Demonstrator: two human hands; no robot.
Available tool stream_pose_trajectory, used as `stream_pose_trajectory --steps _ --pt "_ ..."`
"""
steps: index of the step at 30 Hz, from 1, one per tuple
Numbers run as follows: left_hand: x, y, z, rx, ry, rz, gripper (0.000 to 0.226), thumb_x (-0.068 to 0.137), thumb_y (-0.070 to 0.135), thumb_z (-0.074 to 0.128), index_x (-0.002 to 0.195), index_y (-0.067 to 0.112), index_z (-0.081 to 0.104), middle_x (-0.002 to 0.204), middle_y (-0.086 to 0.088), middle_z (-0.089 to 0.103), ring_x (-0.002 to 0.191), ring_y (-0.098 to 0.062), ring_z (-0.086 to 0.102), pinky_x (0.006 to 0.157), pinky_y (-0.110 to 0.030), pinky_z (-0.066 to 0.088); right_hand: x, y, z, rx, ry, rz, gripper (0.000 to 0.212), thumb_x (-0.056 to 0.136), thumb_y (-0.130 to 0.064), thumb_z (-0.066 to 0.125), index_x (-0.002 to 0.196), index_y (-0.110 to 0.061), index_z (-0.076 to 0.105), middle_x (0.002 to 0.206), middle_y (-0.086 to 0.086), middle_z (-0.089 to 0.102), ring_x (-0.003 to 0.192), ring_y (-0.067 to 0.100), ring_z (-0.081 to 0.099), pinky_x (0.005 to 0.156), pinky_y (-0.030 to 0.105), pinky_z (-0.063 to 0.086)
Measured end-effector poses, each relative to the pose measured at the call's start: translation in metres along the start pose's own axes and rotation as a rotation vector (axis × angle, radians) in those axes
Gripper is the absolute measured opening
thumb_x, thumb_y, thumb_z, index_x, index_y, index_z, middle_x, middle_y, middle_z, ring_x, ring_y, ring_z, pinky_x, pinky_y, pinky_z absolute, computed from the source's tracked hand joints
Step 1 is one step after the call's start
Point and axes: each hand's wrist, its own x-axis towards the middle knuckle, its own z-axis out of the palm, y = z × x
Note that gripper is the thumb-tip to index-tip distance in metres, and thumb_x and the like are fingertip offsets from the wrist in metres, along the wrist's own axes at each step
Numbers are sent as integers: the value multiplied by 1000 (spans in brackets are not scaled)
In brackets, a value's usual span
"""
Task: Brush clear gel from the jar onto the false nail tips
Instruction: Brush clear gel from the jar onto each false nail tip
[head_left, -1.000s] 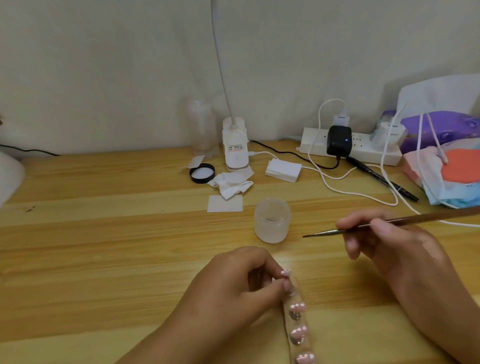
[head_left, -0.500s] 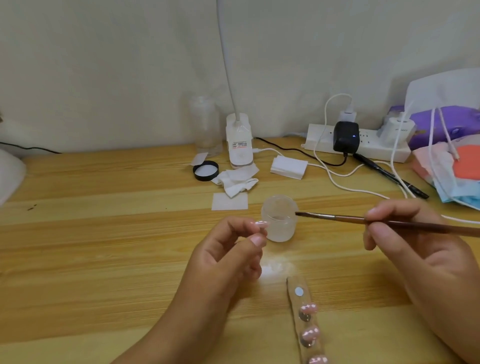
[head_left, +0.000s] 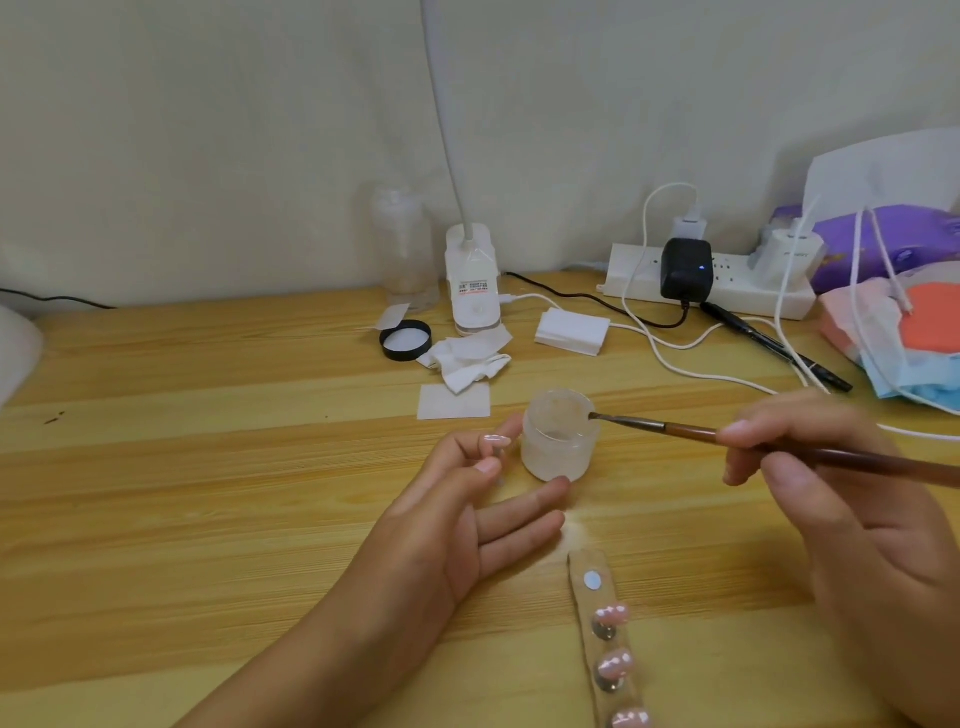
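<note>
An open frosted jar (head_left: 557, 451) of clear gel stands mid-table. My right hand (head_left: 841, 499) grips a brown brush (head_left: 691, 430), and its tip rests at the jar's right rim. My left hand (head_left: 452, 525) lies just left of the jar, pinching one pink false nail tip (head_left: 497, 440) between thumb and index finger, with the other fingers stretched toward the jar's base. A clear strip (head_left: 584, 564) near the front edge carries three more pink tips (head_left: 613, 665); its top spot shows only a white dot.
The jar's black lid (head_left: 406, 340), crumpled wipes (head_left: 467, 364) and a square pad (head_left: 454, 401) lie behind the jar. A lamp base (head_left: 472, 291), a power strip (head_left: 711, 283) with white cables, a black pen (head_left: 779, 348) and masks (head_left: 904, 332) fill the back right.
My left hand lifted one nail tip off the strip's top spot and carried it up beside the jar. The brush moved left until its tip reached the jar's rim.
</note>
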Motion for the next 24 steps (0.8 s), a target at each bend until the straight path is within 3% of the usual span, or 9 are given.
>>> stream_pose_trajectory --steps 4,8,16,24 --pt "1 -2 -2 61 -33 36 15 87 17 52 78 20 64 139 9 56 115 -35 62 95 -40 53 -1 -5 1 -95 -88 -43 24 93 -15 43 103 -23 63 100 -12 58 94 13 56 86 20 42" --pt "1 -6 -1 148 -61 87 5 80 25 60 77 24 64 139 16 54 118 -29 62 96 -33 51 -1 -4 3 -162 -158 -26 21 94 -17 43 103 -18 63 101 -10 58 98 14 57 87 21 43" --pt "-3 -11 -1 278 -103 152 8 84 30 57 88 23 59 143 22 47 124 -21 58 100 -23 46 0 0 5 -199 -223 57 20 96 -26 42 100 -28 62 98 -11 57 95 15 57 84 18 42" --pt "-3 -10 -1 260 -75 159 11 82 33 59 86 23 61 142 20 49 121 -24 60 96 -26 49 1 0 -1 1 -66 50 22 91 -20 39 90 -30 59 90 -11 53 87 13 50 83 17 40"
